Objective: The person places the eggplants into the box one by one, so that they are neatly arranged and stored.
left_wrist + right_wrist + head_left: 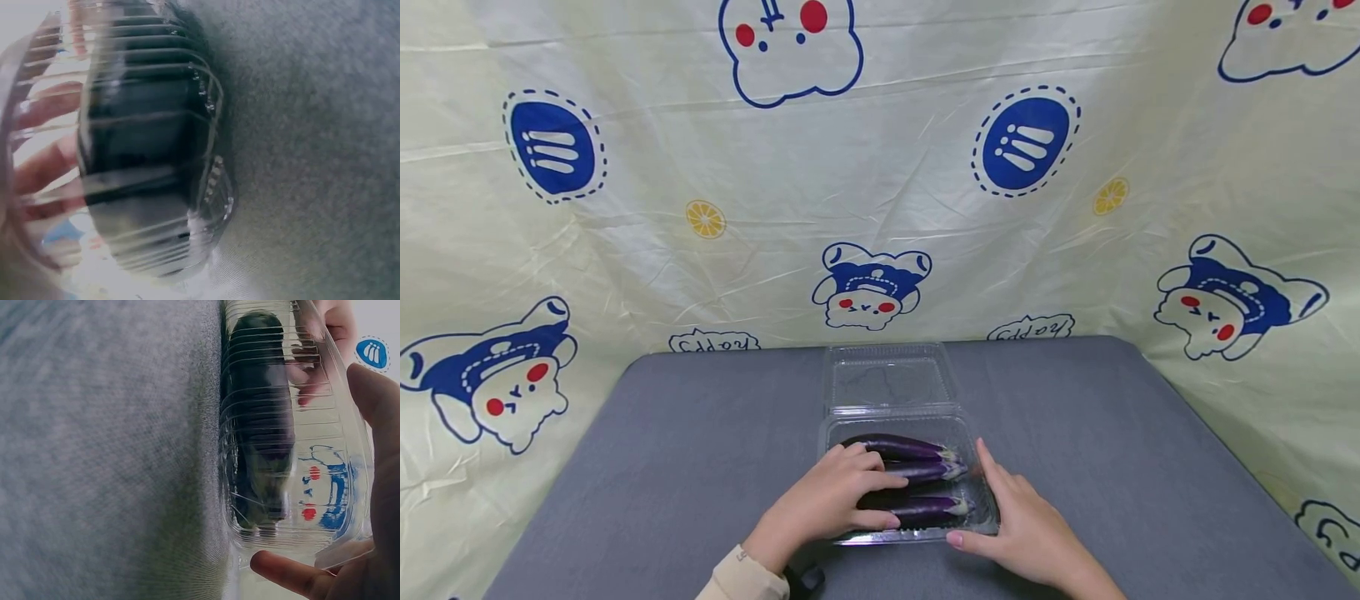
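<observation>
Three glossy purple eggplants lie side by side in a clear plastic clamshell box, the front eggplant (925, 507), the middle eggplant (934, 472) and the back eggplant (910, 448). Above them reaches my left hand (835, 492), fingers spread on and close over the eggplants, covering their left ends. Through the box wall, the left wrist view shows those fingers over a dark eggplant (144, 150). My right hand (1026, 525) touches the box (250, 534) at its front right corner: the thumb lies by the front rim, the straight fingers along the right side.
The box's lid (887, 377) lies folded back, flat on the grey table (715, 450). Behind the table hangs a pale cloth (910, 208) printed with cartoon figures. A light sleeve (745, 577) covers the left wrist.
</observation>
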`<state>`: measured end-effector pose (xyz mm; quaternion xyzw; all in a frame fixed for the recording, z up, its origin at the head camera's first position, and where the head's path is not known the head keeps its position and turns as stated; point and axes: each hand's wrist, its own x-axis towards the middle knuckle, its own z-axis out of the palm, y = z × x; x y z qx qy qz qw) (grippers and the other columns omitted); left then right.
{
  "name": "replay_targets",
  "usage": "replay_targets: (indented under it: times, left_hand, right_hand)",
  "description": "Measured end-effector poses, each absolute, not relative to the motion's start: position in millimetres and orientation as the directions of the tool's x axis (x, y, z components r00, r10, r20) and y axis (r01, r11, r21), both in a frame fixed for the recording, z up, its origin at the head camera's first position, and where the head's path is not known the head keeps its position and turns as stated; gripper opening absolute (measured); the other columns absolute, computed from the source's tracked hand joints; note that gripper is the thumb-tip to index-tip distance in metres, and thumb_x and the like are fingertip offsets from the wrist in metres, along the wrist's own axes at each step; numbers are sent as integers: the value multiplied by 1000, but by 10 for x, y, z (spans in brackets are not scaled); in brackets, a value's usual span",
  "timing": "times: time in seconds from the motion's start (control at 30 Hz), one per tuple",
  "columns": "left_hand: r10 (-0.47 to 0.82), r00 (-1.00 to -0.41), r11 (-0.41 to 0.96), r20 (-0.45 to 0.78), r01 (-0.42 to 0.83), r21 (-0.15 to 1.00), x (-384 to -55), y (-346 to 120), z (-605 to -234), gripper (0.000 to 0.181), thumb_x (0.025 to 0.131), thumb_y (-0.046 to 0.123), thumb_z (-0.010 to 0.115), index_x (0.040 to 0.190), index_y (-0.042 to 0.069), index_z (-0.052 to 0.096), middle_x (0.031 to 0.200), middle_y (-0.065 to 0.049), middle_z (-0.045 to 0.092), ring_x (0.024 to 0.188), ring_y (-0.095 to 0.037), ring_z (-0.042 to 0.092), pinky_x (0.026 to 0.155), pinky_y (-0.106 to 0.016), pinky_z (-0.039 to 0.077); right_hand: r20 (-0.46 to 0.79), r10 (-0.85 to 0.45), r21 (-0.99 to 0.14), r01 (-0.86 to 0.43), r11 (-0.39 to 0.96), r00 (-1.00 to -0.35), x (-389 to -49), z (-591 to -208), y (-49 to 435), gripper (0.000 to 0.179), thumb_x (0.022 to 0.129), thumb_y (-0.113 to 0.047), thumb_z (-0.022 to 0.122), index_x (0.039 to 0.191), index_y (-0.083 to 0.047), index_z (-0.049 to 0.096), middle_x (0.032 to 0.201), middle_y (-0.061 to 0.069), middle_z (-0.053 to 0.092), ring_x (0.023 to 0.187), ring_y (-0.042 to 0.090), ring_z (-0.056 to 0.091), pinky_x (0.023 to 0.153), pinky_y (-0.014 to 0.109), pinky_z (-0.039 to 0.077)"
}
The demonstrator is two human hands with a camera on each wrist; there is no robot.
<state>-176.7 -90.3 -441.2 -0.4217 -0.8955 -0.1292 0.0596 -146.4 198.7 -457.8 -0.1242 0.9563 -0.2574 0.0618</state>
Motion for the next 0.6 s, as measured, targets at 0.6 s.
replay_targets:
  times: [0.6]
  left_hand:
    - [501, -815, 750, 290, 577, 324, -1564, -1243, -4127, 48, 100, 54, 47, 137, 28, 61, 122, 5, 62, 116, -16, 54, 99, -48, 43]
  right_hand:
    - [192, -236, -337, -290, 896, -953, -1449, -4300, 1955, 85, 88, -68, 58, 158, -31, 26, 143, 5, 54, 119, 35, 57, 81, 59, 49]
